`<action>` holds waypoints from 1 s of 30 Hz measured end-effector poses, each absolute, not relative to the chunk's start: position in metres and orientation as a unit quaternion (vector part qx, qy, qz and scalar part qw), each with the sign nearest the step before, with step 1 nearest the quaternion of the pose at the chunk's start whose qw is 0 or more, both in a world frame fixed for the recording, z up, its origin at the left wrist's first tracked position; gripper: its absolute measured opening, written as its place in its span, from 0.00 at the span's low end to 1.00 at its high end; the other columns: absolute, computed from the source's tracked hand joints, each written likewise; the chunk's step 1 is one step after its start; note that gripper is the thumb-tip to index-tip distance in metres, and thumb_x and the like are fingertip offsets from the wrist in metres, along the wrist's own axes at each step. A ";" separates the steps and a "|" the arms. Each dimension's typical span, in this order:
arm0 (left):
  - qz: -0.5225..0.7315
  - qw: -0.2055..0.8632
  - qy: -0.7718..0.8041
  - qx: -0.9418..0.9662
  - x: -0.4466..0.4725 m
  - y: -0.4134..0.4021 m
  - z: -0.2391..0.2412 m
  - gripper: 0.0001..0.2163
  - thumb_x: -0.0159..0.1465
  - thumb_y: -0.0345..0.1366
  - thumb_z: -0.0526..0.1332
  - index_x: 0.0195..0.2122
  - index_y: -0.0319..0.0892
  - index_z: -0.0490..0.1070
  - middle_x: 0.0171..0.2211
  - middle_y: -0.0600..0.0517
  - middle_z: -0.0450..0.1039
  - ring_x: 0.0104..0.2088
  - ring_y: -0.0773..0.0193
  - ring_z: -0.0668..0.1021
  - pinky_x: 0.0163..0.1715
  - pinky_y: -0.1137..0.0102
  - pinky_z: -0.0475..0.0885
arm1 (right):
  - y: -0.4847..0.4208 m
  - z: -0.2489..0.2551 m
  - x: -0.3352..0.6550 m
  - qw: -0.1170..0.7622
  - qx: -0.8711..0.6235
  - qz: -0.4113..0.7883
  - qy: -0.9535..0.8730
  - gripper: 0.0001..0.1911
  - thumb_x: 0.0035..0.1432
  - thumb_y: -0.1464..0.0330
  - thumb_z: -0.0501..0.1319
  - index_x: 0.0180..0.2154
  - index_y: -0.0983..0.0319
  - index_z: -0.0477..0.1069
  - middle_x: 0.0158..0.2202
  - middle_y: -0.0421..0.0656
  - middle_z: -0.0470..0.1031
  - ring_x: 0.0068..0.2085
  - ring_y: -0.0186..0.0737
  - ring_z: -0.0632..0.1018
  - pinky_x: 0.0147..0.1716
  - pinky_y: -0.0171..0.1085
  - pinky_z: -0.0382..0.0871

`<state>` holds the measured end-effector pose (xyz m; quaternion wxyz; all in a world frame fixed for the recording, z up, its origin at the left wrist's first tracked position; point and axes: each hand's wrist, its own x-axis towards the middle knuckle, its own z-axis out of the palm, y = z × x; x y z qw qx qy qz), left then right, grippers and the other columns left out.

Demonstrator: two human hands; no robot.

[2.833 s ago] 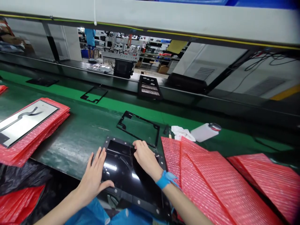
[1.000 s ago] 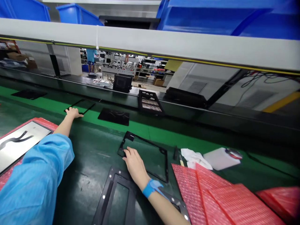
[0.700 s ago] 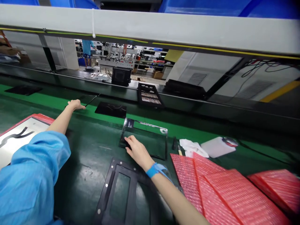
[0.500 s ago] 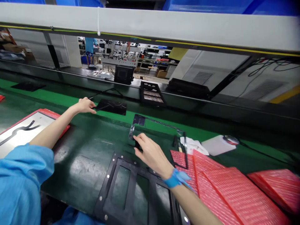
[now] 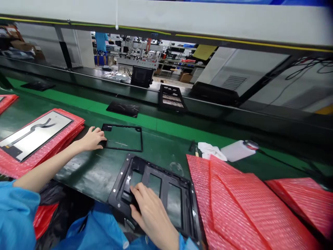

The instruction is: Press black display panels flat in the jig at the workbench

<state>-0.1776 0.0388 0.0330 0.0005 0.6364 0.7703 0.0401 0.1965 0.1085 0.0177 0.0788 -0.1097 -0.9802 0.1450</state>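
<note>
L hand (image 5: 93, 139) gripping 1 blk frame (image 5: 142, 139); R hand (image 5: 152, 211) at 1 jig (image 5: 164, 186).

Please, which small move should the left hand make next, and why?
The left hand should perhaps release the thin black frame: it appears flat on the green workbench, while only the right hand is at the black slotted fixture, which may need steadying.

- We get one head-worn view, facing forward and down across the green workbench (image 5: 104, 168).
- Near us, lower half: left hand (image 5: 93, 139), right hand (image 5: 152, 210).
- Far: we see the workshop (image 5: 145, 62) under the white shelf beam (image 5: 166, 19).
</note>
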 end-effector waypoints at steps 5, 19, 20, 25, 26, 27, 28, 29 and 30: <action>0.074 -0.036 0.769 0.634 -0.141 0.031 0.034 0.21 0.64 0.43 0.63 0.57 0.44 0.71 0.51 0.40 0.71 0.57 0.44 0.66 0.63 0.43 0.44 | 0.104 0.020 0.192 0.057 -0.108 0.167 -0.978 0.22 0.59 0.74 0.61 0.56 0.63 0.66 0.50 0.50 0.71 0.47 0.50 0.75 0.49 0.50 0.73; 0.215 0.029 0.671 0.709 -0.020 0.006 -0.001 0.31 0.69 0.51 0.56 0.70 0.51 0.50 0.69 0.45 0.56 0.70 0.48 0.55 0.67 0.49 0.51 | 0.101 0.041 0.202 0.040 -0.150 0.252 -0.955 0.32 0.60 0.64 0.67 0.63 0.54 0.61 0.67 0.46 0.59 0.63 0.51 0.65 0.61 0.52 0.65; 0.217 0.025 0.685 0.695 -0.019 0.004 -0.006 0.32 0.69 0.51 0.56 0.71 0.50 0.48 0.69 0.45 0.54 0.70 0.48 0.55 0.67 0.49 0.52 | 0.107 0.042 0.215 0.056 -0.163 0.256 -0.951 0.33 0.61 0.62 0.66 0.65 0.54 0.59 0.68 0.46 0.57 0.64 0.50 0.63 0.61 0.50 0.64; 0.242 0.029 0.716 0.655 -0.021 -0.005 -0.034 0.33 0.70 0.48 0.54 0.72 0.50 0.40 0.70 0.46 0.54 0.70 0.48 0.54 0.65 0.50 0.56 | 0.177 0.035 0.356 0.203 -0.350 0.171 -0.898 0.25 0.68 0.56 0.53 0.63 0.56 0.62 0.64 0.50 0.63 0.63 0.48 0.65 0.61 0.50 0.64; 0.252 0.032 0.719 0.647 -0.022 -0.007 -0.039 0.33 0.70 0.48 0.54 0.72 0.50 0.40 0.70 0.46 0.54 0.70 0.48 0.54 0.65 0.50 0.56 | 0.198 0.032 0.396 0.225 -0.410 0.125 -0.875 0.26 0.68 0.54 0.53 0.61 0.58 0.65 0.61 0.52 0.65 0.62 0.51 0.67 0.60 0.52 0.64; 0.262 0.036 0.722 0.639 -0.022 -0.008 -0.044 0.32 0.70 0.48 0.53 0.72 0.51 0.41 0.70 0.47 0.54 0.70 0.47 0.54 0.65 0.51 0.56 | 0.219 0.030 0.437 0.232 -0.465 0.075 -0.851 0.28 0.65 0.51 0.53 0.58 0.61 0.68 0.58 0.54 0.68 0.60 0.54 0.69 0.60 0.54 0.63; 0.273 0.040 0.726 0.630 -0.024 -0.009 -0.048 0.32 0.70 0.48 0.53 0.72 0.51 0.42 0.70 0.47 0.54 0.70 0.47 0.55 0.65 0.50 0.57 | 0.239 0.028 0.475 0.235 -0.524 0.021 -0.818 0.32 0.62 0.46 0.53 0.54 0.63 0.72 0.55 0.56 0.71 0.57 0.56 0.72 0.59 0.54 0.64; 0.283 0.044 0.729 0.622 -0.025 -0.009 -0.051 0.31 0.70 0.49 0.52 0.71 0.52 0.43 0.69 0.48 0.54 0.70 0.47 0.55 0.64 0.50 0.57 | 0.258 0.026 0.509 0.233 -0.586 -0.028 -0.775 0.36 0.60 0.43 0.50 0.51 0.65 0.74 0.53 0.58 0.73 0.54 0.57 0.74 0.58 0.53 0.65; 0.291 0.048 0.732 0.614 -0.026 -0.009 -0.053 0.30 0.70 0.49 0.52 0.71 0.53 0.44 0.69 0.49 0.54 0.70 0.47 0.55 0.65 0.50 0.57 | 0.275 0.024 0.537 0.235 -0.627 -0.054 -0.741 0.40 0.59 0.42 0.48 0.49 0.70 0.74 0.52 0.63 0.72 0.54 0.61 0.73 0.57 0.56 0.65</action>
